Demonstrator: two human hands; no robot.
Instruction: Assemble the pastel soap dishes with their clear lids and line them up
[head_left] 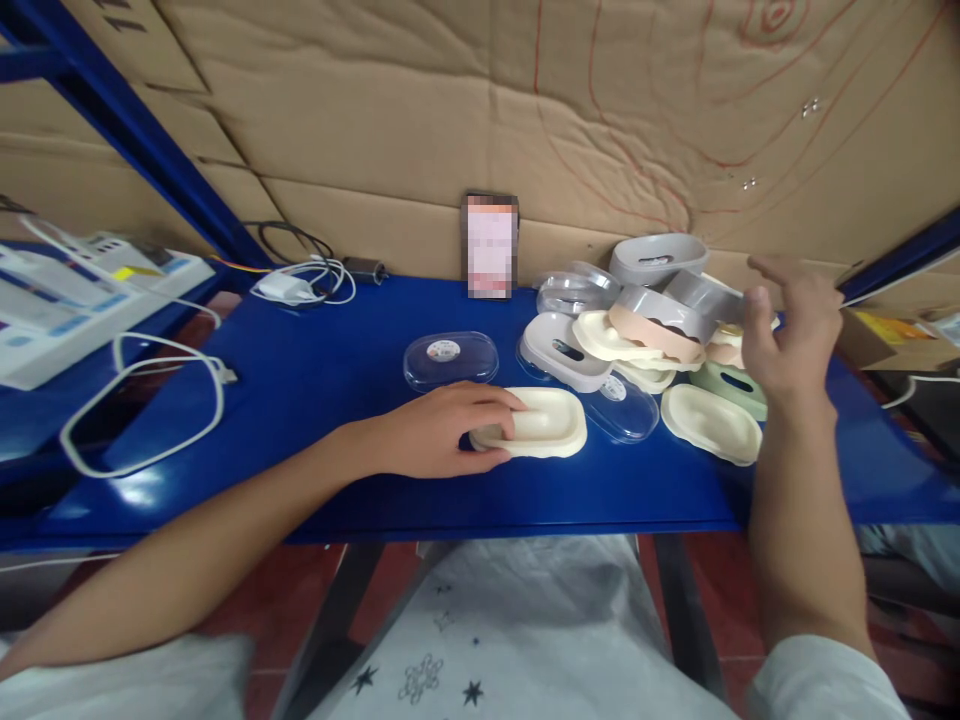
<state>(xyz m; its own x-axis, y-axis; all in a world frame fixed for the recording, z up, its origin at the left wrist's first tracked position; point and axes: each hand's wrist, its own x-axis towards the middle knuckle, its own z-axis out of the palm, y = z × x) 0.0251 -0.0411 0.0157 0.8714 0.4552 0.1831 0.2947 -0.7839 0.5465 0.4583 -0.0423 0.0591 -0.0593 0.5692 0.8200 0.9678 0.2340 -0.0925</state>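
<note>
bare forearms, white sleeve cuffs, pale star-printed cloth over the lap.

1. A small packing or storage workroom: blue metal racking [127, 130] lined with flattened cardboard [450, 110].
2. Many identical plastic soap dishes [660, 330] piled on the blue surface [315, 380].
3. Chargers and cables [300, 285] lie about.
</note>
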